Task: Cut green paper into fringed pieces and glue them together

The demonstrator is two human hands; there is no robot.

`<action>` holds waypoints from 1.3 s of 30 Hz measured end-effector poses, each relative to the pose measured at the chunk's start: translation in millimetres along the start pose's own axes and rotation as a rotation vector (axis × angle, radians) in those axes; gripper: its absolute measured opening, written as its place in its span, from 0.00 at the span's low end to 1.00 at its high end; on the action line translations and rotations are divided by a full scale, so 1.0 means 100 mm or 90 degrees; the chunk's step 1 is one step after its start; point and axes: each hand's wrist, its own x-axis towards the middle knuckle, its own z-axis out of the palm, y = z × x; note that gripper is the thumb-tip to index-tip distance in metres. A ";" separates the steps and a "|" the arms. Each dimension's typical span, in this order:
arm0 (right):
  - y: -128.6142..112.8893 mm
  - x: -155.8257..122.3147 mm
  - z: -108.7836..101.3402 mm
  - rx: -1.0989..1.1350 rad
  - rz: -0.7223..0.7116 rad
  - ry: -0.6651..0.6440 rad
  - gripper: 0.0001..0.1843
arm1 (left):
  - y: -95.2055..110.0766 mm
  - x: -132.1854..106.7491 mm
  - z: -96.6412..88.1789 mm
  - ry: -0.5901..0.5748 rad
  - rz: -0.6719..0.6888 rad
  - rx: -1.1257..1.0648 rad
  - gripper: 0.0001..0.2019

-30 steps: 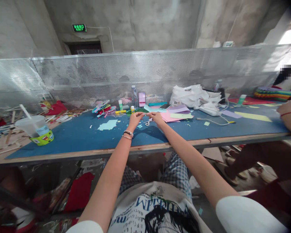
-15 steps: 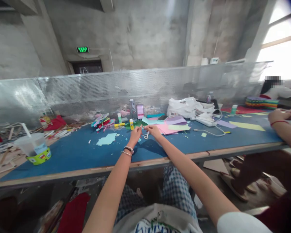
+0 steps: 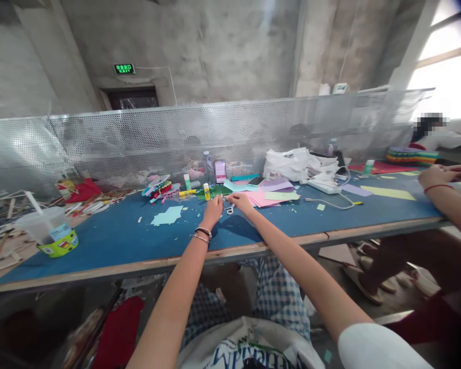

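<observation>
Two hands working: left hand (image 3: 215, 206) and right hand (image 3: 238, 201), fingertips close together, both pinching a small piece (image 3: 225, 199), too small to identify, above the blue tabletop (image 3: 138, 251), near white scissors (image 3: 230, 209). Containers: translucent cup (image 3: 42, 225), green-sleeved, straw inside; other contents not discernible. White plastic bag (image 3: 286, 165), behind coloured paper (image 3: 277, 185); contents hidden. Clear bottle (image 3: 207, 165), upright by the propped phone (image 3: 220, 171); fill level unreadable.

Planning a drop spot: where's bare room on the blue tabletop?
Free, bar tiny scraps: front-left stretch between plastic cup and light-blue paper; front strip right of the right forearm, nearer than the white cable. Crowded: beyond the left hand and right hand, with glue sticks and coloured papers.
</observation>
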 end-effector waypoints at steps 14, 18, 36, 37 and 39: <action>0.10 0.00 0.02 0.058 0.090 -0.005 0.20 | 0.12 -0.05 -0.08 -0.039 -0.007 0.150 0.20; 0.13 0.00 0.02 0.064 0.111 -0.013 0.20 | 0.13 -0.06 -0.09 -0.046 0.001 0.150 0.19; 0.14 0.00 -0.02 0.077 0.140 -0.016 0.21 | 0.16 -0.07 -0.04 -0.031 0.008 0.238 0.19; 0.13 -0.01 -0.02 0.082 0.145 -0.027 0.21 | 0.15 -0.07 -0.04 -0.026 0.010 0.230 0.19; 0.10 -0.02 -0.02 0.107 0.160 -0.056 0.23 | 0.13 -0.07 -0.03 -0.013 0.010 0.211 0.19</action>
